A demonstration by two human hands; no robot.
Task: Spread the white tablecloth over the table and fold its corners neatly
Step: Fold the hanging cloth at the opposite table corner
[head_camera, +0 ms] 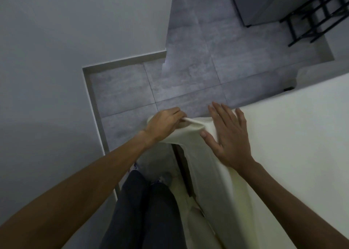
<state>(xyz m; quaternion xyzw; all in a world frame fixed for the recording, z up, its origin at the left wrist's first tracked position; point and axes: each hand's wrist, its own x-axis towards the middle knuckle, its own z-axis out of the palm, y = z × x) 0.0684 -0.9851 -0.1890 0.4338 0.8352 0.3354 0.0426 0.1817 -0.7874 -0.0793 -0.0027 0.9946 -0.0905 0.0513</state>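
The white tablecloth (294,146) covers the table on the right and hangs down its near-left side. At the table's corner, my left hand (164,124) pinches a pulled-out fold of the cloth, holding it out past the edge. My right hand (226,135) lies flat with fingers spread on the cloth at the corner, pressing it onto the tabletop. A dark strip of the table's edge (182,162) shows below the lifted fold.
Grey tiled floor (198,73) lies beyond the corner, with a white wall (56,60) close on the left. A black chair frame (317,16) stands at the far right. My legs in dark trousers (143,207) stand beside the table.
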